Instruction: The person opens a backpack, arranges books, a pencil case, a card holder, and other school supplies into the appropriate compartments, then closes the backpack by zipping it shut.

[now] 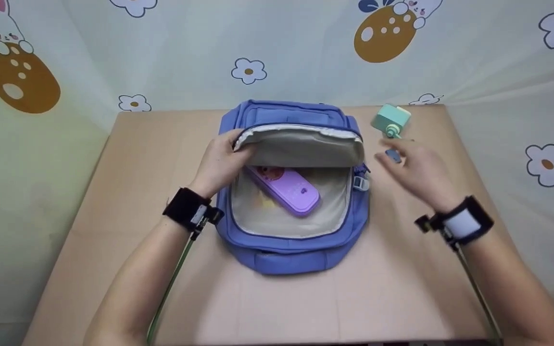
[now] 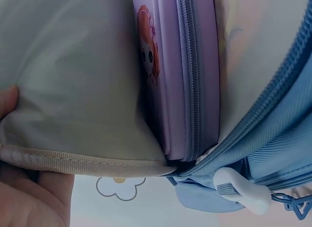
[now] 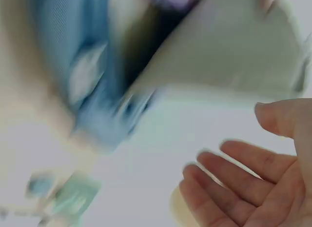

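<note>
A blue backpack (image 1: 292, 259) lies with its front pocket unzipped. At the left edge my left hand (image 1: 223, 161) grips the lifted pocket flap (image 1: 301, 146), thumb on the grey lining and fingers beneath. Inside the pocket rests a purple zippered pencil case (image 1: 296, 192), its upper end behind the flap; a cartoon girl (image 2: 147, 41) shows on its cover. My right hand (image 1: 423, 168), fingers spread and palm empty in the right wrist view, hovers right of the backpack. Nearest to it are a mint-green boxy thing with a round knob (image 1: 391, 119) and a small blue piece (image 1: 393, 155).
A brown tabletop (image 1: 161, 144) carries everything. Behind and beside it hangs a pale curtain (image 1: 296, 48) with flowers and rabbits. A whitish buckle (image 1: 361, 183) hangs at the backpack's right side.
</note>
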A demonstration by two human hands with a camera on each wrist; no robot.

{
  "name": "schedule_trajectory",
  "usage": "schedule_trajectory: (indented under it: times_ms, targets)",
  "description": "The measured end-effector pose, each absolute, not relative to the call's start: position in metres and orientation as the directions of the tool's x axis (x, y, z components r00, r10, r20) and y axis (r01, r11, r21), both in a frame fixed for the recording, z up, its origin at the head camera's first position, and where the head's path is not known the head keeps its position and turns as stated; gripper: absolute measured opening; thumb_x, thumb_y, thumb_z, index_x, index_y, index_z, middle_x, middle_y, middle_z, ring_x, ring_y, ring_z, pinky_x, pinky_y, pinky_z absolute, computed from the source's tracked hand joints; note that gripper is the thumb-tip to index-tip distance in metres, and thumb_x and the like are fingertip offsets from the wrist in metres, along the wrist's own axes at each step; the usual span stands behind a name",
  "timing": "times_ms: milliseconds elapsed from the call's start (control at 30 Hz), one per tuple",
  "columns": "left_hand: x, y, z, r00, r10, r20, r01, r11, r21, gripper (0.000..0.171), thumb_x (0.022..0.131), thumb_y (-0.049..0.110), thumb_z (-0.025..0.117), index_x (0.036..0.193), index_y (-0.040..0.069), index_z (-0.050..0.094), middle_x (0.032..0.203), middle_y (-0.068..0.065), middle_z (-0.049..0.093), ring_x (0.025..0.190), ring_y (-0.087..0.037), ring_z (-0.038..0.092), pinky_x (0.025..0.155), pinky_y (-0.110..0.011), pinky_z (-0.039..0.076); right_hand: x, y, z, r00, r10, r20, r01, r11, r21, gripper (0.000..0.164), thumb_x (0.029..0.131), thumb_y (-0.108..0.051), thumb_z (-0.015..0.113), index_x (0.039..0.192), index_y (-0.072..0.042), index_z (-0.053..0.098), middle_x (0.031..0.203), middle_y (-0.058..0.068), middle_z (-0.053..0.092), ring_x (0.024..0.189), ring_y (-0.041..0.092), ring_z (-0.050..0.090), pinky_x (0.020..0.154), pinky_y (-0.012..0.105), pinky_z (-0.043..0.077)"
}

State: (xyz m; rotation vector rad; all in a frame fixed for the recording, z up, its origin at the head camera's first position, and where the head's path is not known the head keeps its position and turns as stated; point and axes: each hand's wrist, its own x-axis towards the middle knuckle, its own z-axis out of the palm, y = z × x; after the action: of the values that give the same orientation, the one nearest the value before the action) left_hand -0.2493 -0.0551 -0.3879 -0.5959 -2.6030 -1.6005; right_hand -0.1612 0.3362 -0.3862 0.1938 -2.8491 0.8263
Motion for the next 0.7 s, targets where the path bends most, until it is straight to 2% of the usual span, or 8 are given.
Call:
schedule_trajectory:
  times_ms: [100, 200, 300, 433, 500, 700]
  targets:
    - [-0.249, -0.056, -0.388, -0.926, 0.303, 0.224, 0.338, 0.401, 0.851, 0.017, 0.095, 0.015, 0.07, 0.108, 0.006, 0.074, 0.104, -0.005, 0.072, 0.093, -0.017, 0.064, 0.087, -0.033, 0.051, -0.191, 0.37, -0.397, -0.994, 0.027, 0.102, -0.029, 0.857, -0.514, 0.06, 0.102, -0.039, 0.062, 0.146, 0.0, 0.051, 0.143, 0.029, 0.053, 0.118, 0.046, 0.058, 0.095, 0.063, 0.048]
    - [-0.249, -0.057, -0.387, -0.925, 0.301, 0.23, 0.342, 0.405, 0.848, 0.017, 0.094, 0.015, 0.07, 0.108, 0.006, 0.074, 0.104, -0.005, 0.072, 0.092, -0.016, 0.063, 0.086, -0.033, 0.051, -0.22, 0.396, -0.412, -0.997, 0.071, 0.029, 0.046, 0.861, -0.506, 0.069, 0.1, -0.035, 0.064, 0.15, 0.007, 0.041, 0.148, 0.035, 0.043, 0.134, 0.052, 0.043, 0.108, 0.067, 0.034]
    - [-0.25, -0.058, -0.386, -0.926, 0.299, 0.233, 0.344, 0.404, 0.848, 0.016, 0.094, 0.015, 0.07, 0.107, 0.007, 0.074, 0.102, -0.004, 0.071, 0.091, -0.015, 0.062, 0.084, -0.032, 0.051, -0.245, 0.411, -0.426, -0.995, 0.094, -0.013, 0.088, 0.867, -0.491, 0.076, 0.098, -0.031, 0.067, 0.15, 0.012, 0.034, 0.147, 0.037, 0.041, 0.134, 0.054, 0.041, 0.11, 0.066, 0.033]
    - [-0.251, -0.057, -0.384, -0.929, 0.293, 0.228, 0.336, 0.403, 0.851, 0.013, 0.094, 0.018, 0.071, 0.103, 0.008, 0.074, 0.098, -0.002, 0.069, 0.088, -0.014, 0.059, 0.083, -0.031, 0.05, -0.271, 0.417, -0.442, -0.991, 0.136, -0.02, 0.13, 0.878, -0.46, 0.088, 0.094, -0.031, 0.07, 0.154, 0.012, 0.022, 0.148, 0.039, 0.035, 0.135, 0.055, 0.037, 0.111, 0.065, 0.032]
    - [-0.251, -0.057, -0.385, -0.929, 0.296, 0.224, 0.333, 0.399, 0.854, 0.013, 0.094, 0.018, 0.071, 0.103, 0.008, 0.073, 0.097, -0.002, 0.069, 0.088, -0.014, 0.058, 0.083, -0.031, 0.05, -0.28, 0.419, -0.45, -0.986, 0.167, -0.03, 0.162, 0.878, -0.45, 0.095, 0.094, -0.031, 0.07, 0.158, 0.009, 0.013, 0.155, 0.04, 0.024, 0.14, 0.055, 0.03, 0.113, 0.065, 0.029]
    - [-0.25, -0.055, -0.387, -0.923, 0.318, 0.216, 0.332, 0.378, 0.864, 0.015, 0.094, 0.015, 0.07, 0.107, 0.007, 0.075, 0.099, -0.002, 0.072, 0.09, -0.015, 0.063, 0.085, -0.032, 0.052, -0.297, 0.423, -0.469, -0.964, 0.229, -0.135, 0.265, 0.836, -0.48, 0.1, 0.095, -0.031, 0.064, 0.161, 0.0, -0.005, 0.164, 0.033, -0.008, 0.15, 0.052, 0.004, 0.118, 0.064, 0.017]
